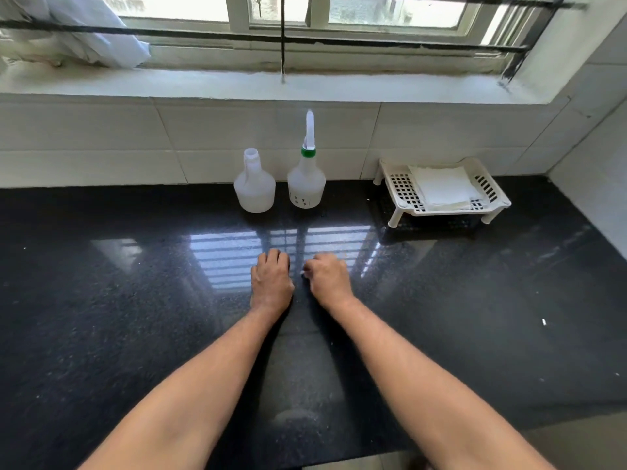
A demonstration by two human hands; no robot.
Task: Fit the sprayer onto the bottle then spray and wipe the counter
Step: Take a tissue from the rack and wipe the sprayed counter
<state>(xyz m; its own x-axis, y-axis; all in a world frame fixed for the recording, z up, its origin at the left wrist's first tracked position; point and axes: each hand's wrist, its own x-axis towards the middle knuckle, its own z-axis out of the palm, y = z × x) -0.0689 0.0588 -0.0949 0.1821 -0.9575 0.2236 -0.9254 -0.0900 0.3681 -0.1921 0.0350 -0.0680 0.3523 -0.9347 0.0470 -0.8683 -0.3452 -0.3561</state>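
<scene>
Both hands rest knuckles-up on the dark counter [135,300] at the centre of the frame. The left hand [271,281] has its fingers curled under, holding nothing visible. The right hand [328,278] is loosely fisted, and something small and white shows at its thumb, possibly pinched there. Above them, against the tiled wall, stand an uncapped bottle [254,186] and, just right of it, a second bottle [306,181] already carrying a sprayer [309,132]. At right, a white basket [400,195] holds a folded cloth [442,188]
</scene>
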